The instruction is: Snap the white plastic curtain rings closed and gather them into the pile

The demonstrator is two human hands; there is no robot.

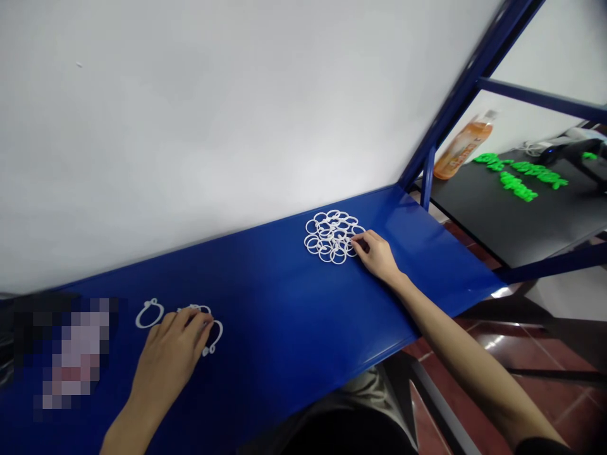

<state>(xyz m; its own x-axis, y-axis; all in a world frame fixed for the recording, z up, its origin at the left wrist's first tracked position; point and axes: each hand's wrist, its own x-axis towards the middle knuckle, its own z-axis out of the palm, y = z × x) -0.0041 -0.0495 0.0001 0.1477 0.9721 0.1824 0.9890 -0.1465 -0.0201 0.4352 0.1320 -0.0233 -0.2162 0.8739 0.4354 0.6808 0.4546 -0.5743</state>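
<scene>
On the blue shelf top, a heap of thin white plastic rings with small knobs lies near the wall. My right hand is at the heap's right edge, thumb and forefinger pinched on one white ring there. To the left, my left hand is palm down over a few more such rings, its fingers curled together onto them and hiding part of them. One white ring shows beside its fingertips, and a separate ring lies just left of the hand.
A white wall borders the blue shelf at the back. Blue metal posts rise at its right end. Beyond them, a dark table bears an orange drink bottle and bright green pieces. A blurred-out patch is at far left.
</scene>
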